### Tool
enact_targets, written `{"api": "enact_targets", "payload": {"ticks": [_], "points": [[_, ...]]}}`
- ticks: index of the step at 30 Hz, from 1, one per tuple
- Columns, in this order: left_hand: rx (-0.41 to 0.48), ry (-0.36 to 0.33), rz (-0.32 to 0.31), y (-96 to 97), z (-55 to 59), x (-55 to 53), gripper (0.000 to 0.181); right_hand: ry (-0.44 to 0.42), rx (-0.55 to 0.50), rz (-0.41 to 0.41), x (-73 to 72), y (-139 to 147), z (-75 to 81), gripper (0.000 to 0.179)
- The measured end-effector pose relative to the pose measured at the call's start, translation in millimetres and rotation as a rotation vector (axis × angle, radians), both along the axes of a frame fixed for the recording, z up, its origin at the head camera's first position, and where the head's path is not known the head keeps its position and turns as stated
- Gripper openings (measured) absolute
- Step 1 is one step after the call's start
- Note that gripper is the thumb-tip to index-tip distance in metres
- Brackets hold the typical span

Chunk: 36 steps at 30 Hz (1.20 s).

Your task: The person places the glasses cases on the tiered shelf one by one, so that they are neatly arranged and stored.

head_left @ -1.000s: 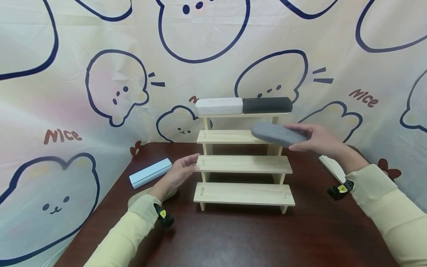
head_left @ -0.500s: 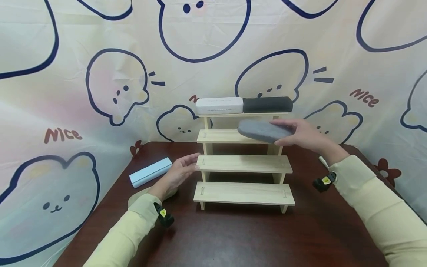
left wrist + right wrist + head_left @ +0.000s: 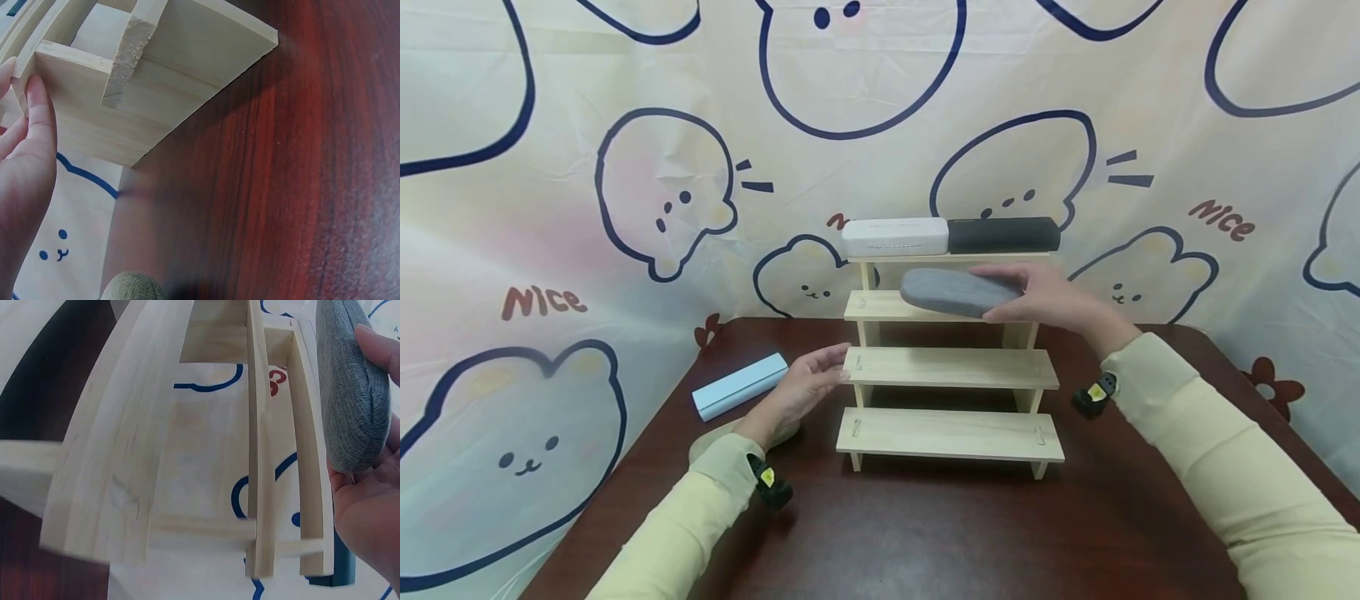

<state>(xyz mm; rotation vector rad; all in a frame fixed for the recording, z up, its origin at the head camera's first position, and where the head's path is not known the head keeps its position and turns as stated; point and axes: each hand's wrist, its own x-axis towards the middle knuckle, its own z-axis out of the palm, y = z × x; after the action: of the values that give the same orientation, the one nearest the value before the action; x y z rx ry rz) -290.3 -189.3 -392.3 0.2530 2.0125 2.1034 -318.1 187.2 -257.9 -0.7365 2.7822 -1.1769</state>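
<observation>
In the head view my right hand (image 3: 1037, 293) grips a grey fabric glasses case (image 3: 951, 292) by its right end. The case is held level over the second tier from the top of a pale wooden stepped shelf (image 3: 951, 367). The right wrist view shows the thumb on one side of the grey case (image 3: 353, 387) and fingers on the other. My left hand (image 3: 808, 379) pinches the left end of a lower tier. In the left wrist view its thumb and fingertips lie on both sides of that board (image 3: 28, 75).
On the top tier a white case (image 3: 895, 237) and a black case (image 3: 1003, 235) lie end to end. A light blue case (image 3: 740, 386) lies on the dark wooden table (image 3: 955, 533); a beige rounded object (image 3: 707, 437) is partly hidden under my left wrist. A cartoon-print cloth hangs behind.
My right hand has carried the grey glasses case leftward, from the right end of the second tier to over its middle. My left hand has stayed on the shelf.
</observation>
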Motion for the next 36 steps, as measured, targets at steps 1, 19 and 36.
{"api": "enact_targets", "payload": {"ticks": [1, 19, 36], "points": [[-0.001, 0.000, 0.001, 0.2, 0.4, 0.2, 0.060, 0.000, 0.001, 0.003, -1.3, -3, -0.1, 0.076], [-0.024, -0.008, -0.006, -1.4, -2.5, -1.3, 0.063, -0.002, -0.035, 0.110, -17.2, -44, -0.1, 0.071], [-0.016, -0.001, -0.006, -1.1, -1.8, -1.4, 0.059, 0.027, 0.010, 0.134, -28.2, -77, -1.3, 0.068]]}}
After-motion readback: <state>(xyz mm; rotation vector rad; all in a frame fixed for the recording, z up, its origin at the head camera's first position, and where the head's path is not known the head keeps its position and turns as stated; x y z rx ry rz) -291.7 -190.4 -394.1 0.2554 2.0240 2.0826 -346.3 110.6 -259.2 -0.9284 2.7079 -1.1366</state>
